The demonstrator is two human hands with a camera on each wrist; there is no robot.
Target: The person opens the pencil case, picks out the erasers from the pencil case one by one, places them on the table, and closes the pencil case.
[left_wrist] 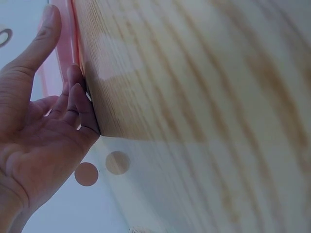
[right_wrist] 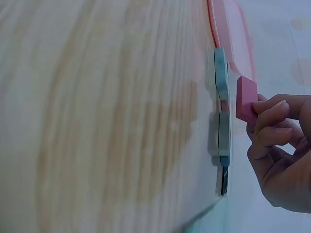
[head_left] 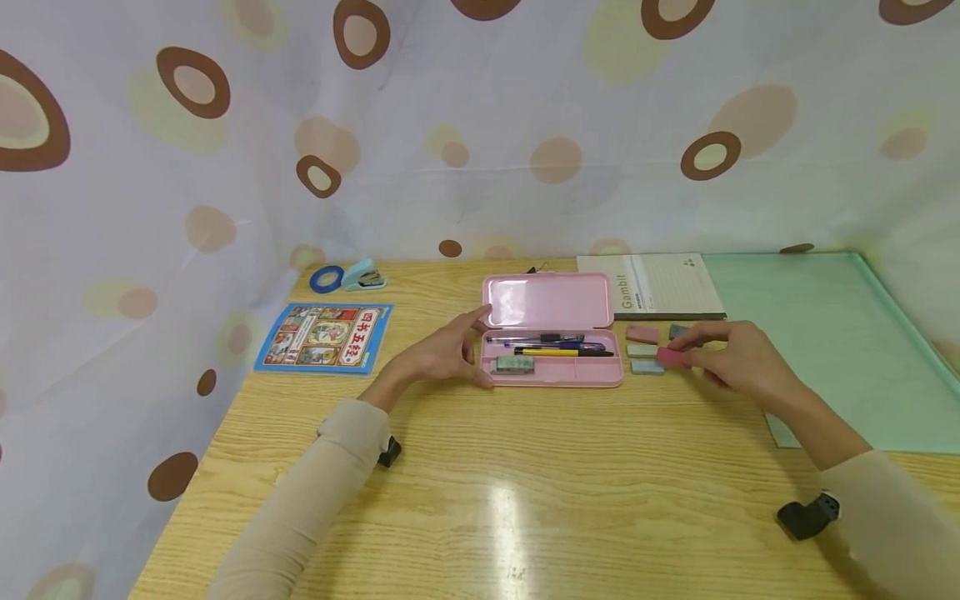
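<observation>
A pink pencil case [head_left: 598, 373] lies with its lid [head_left: 558, 302] raised at the back. Inside it are several pens [head_left: 562, 352] and a greenish eraser [head_left: 514, 364]. My left hand [head_left: 442, 348] rests at the case's left side, thumb by the front corner and fingers by the lid; in the left wrist view its thumb is nearly straight. Between thumb and fingers, my right hand [head_left: 738, 360] pinches a pink eraser [right_wrist: 247, 99], raised beside a small group of erasers. Among these are a light blue eraser [head_left: 647, 367] and a dusty pink eraser [head_left: 642, 334].
A notebook [head_left: 675, 287] lies behind the erasers, over the edge of a pale green mat [head_left: 840, 358] on the right. To the left are an illustrated booklet [head_left: 324, 337], a roll of blue tape [head_left: 327, 279] and a light blue stapler [head_left: 363, 275].
</observation>
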